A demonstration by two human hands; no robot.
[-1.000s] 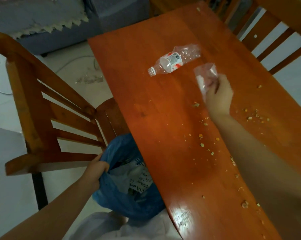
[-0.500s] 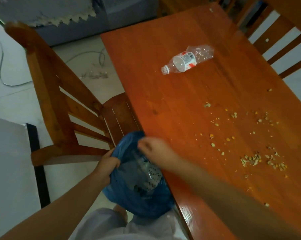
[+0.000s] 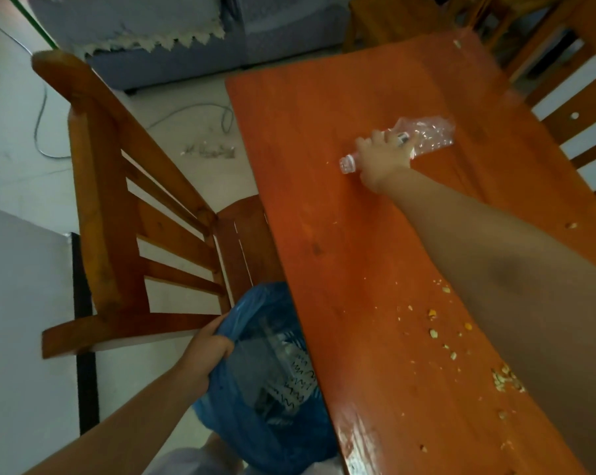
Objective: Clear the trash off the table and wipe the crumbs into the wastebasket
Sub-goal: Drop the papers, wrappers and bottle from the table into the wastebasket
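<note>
A crushed clear plastic bottle (image 3: pixel 428 133) lies on its side on the orange wooden table (image 3: pixel 324 207), its white cap pointing left. My right hand (image 3: pixel 384 159) reaches across the table and its fingers curl over the bottle's middle. My left hand (image 3: pixel 209 347) grips the rim of a blue bag-lined wastebasket (image 3: pixel 255 416) held below the table's left edge. Clear plastic wrapping with black markings lies inside the wastebasket. Yellowish crumbs (image 3: pixel 440 329) are scattered on the table's near right part, partly hidden by my right forearm.
A wooden slatted chair (image 3: pixel 125 214) stands left of the table, its seat pushed under the edge. Another wooden chair (image 3: pixel 577 97) is at the far right. A grey sofa (image 3: pixel 173 39) and a cable (image 3: pixel 193 109) on the floor lie beyond.
My right hand carried a clear wrapper from the table into the wastebasket, let it go, then reached out to the bottle and closed on it. My left hand kept its grip on the wastebasket rim.
</note>
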